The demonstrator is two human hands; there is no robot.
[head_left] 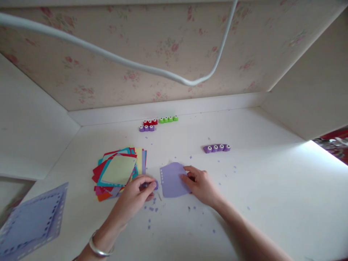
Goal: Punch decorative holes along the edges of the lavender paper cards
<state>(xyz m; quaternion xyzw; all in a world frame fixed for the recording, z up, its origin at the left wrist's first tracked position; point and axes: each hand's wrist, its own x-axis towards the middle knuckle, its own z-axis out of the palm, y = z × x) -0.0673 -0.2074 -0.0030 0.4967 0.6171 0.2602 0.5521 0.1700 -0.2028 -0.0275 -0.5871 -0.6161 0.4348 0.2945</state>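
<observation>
My left hand (pixel 143 190), with a silver bangle on the wrist, is closed around a small purple punch (pixel 156 185) at the left of a purple paper sheet (pixel 175 183). The sheet has a column of small punched holes along its left edge. My right hand (pixel 197 181) pinches the sheet's right edge between thumb and fingers. Small purple paper bits (pixel 151 208) lie on the white table below my left hand. A fanned stack of coloured papers (pixel 119 169) is just left of that hand.
Purple punches (pixel 217 148) stand in a row at the right. Red punches (pixel 150 122), green punches (pixel 168 119) and more purple punches (pixel 146 128) stand near the back. Punched purple sheets (pixel 32 223) lie at the left edge. A white cable (pixel 122 62) hangs across the top.
</observation>
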